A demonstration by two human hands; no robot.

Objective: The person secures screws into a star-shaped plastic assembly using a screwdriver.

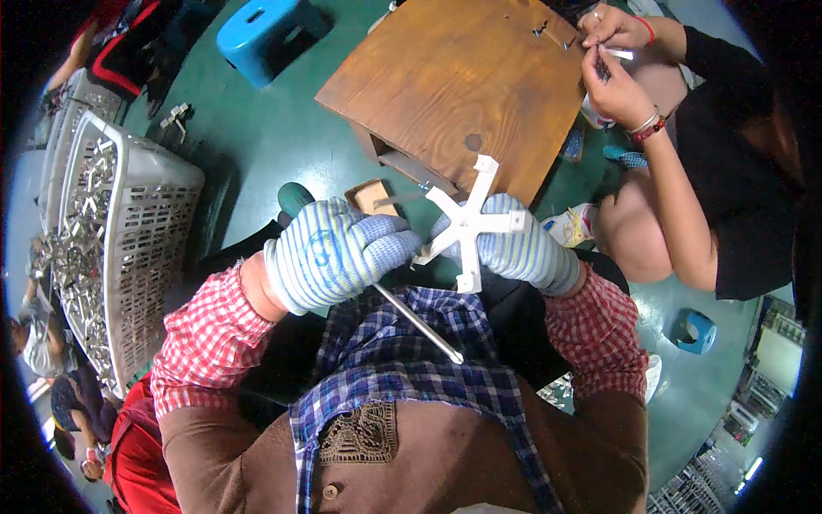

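Note:
My left hand (330, 253), in a striped knitted glove, is closed round a screwdriver. Its handle is hidden in the palm; the metal shaft (415, 321) slants down and right over my apron, tip toward me. A white five-armed star-shaped base (469, 223) is held in my gloved right hand (527, 248), whose fingers are partly hidden behind it. One arm of the base comes close to my left fingertips; whether they touch I cannot tell. A blurred thin strip (402, 198) and a small bluish screw (425, 186) show beside the base's upper left arm.
Ahead stands a wooden table (462, 86), with a small cardboard box (372, 197) near its left corner. A white crate (150, 180) of metal parts is at left. A co-worker's hands (616, 77) handle a small white piece at right. Blue stools (261, 38) stand on the floor.

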